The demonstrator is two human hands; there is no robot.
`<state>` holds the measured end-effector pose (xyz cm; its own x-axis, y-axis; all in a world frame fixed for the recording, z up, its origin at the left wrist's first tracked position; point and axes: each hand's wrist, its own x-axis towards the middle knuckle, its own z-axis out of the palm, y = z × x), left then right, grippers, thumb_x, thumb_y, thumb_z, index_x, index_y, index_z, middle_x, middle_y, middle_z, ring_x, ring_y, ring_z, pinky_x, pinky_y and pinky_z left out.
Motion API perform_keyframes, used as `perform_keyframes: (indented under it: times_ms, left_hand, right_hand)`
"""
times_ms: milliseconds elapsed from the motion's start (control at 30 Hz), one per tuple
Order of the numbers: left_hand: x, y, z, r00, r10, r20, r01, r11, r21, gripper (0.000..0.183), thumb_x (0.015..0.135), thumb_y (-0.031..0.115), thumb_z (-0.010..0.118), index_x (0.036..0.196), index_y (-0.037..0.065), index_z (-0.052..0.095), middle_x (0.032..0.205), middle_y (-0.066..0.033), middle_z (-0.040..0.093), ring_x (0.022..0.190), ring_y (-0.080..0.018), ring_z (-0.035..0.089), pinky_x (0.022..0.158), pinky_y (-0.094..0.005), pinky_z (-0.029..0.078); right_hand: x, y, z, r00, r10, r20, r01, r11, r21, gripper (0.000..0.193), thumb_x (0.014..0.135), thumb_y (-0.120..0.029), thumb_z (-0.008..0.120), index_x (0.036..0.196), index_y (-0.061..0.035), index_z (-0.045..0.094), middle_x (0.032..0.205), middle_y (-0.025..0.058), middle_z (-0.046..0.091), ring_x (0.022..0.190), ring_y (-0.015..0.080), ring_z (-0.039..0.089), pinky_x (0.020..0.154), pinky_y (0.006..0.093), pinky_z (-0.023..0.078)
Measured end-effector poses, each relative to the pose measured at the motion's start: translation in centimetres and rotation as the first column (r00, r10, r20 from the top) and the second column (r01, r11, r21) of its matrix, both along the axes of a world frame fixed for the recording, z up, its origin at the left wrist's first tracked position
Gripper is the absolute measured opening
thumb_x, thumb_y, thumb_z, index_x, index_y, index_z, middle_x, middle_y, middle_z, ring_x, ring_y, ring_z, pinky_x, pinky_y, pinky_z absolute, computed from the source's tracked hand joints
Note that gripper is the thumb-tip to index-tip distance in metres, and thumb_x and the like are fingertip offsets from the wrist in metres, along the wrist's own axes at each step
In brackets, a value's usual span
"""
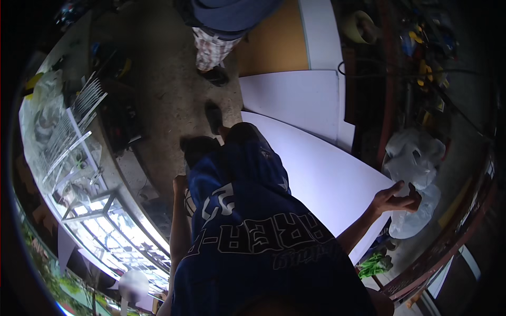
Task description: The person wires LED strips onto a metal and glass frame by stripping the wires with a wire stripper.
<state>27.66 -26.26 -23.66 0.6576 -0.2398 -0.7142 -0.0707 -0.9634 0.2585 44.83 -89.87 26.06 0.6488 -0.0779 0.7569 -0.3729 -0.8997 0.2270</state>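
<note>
My left hand (180, 183) hangs low beside my blue shorts (203, 171). Its fingers are mostly turned from sight, and whether it holds anything cannot be made out. Something dark with pale stripes shows between that arm and my shorts. Out to the right, my right hand (398, 199) is held with its fingers loosely bent and the thumb apart, and I see nothing in it. Just past its fingers are whitish translucent plastic bags (415, 152). A large white sheet (337, 179) spreads beneath my right forearm.
Another person's checked shorts (212, 48) show ahead on the concrete floor (158, 95). White and brown panels (274, 39) lie at the front right. A lit metal-framed rack (113, 226) and wire racks (79, 113) line the left. A dark cable (421, 71) crosses at right.
</note>
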Motion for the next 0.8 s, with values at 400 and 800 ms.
perform_keyframes:
  times_ms: [400,800]
  left_hand:
    - [19.9,-4.5,2.0,0.842,0.527,0.118,-0.482,0.832,-0.275,0.015,0.094,0.019,0.062,0.102,0.007,0.066,0.096,-0.0186,0.072,0.092,-0.0384,0.071,0.079,-0.0497,0.054]
    - [38.1,-27.3,12.8,0.934,0.282,0.218,-0.054,0.716,-0.696,0.006,0.093,0.007,0.065,0.095,0.003,0.062,0.089,-0.0155,0.07,0.082,-0.0325,0.072,0.073,-0.0425,0.057]
  right_hand:
    - [-16.9,-4.3,1.4,0.801,-0.594,-0.077,0.584,0.803,-0.118,0.071,0.104,-0.062,0.041,0.13,0.0026,0.055,0.125,0.0228,0.046,0.117,0.0408,0.043,0.103,0.0594,0.031]
    - [-19.9,-6.0,-2.5,0.875,-0.479,-0.078,0.456,0.866,-0.206,0.056,0.112,-0.034,0.03,0.13,0.0129,0.054,0.128,0.0364,0.058,0.112,0.0542,0.059,0.097,0.0573,0.047]
